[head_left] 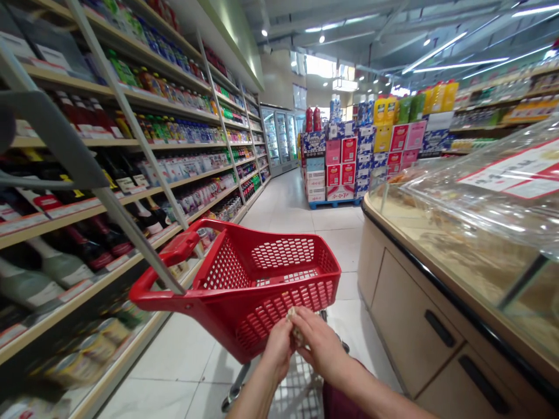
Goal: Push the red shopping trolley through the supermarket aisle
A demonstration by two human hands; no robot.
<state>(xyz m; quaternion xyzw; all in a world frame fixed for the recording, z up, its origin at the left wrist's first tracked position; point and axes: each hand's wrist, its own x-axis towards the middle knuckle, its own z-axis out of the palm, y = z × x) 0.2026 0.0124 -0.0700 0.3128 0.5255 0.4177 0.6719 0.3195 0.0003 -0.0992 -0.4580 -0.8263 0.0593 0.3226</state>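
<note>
My left hand (280,343) and my right hand (318,342) meet in front of me, fingers closed together. Between them shows a small, pale, lumpy thing (298,335), mostly hidden by the fingers, so its kind is unclear. Just beyond the hands stands a red plastic shopping cart (271,297) with slotted sides. Its basket is turned to the right, and its red handle (151,291) lies to the left. Neither hand grips the handle.
Bottle shelves (174,145) line the left side. On the right runs a wooden counter (402,291) with a clear plastic cover (493,186). Stacked drink boxes (340,166) stand ahead on a blue pallet (334,203). White tiled floor (279,212) leads towards glass-door fridges (277,137).
</note>
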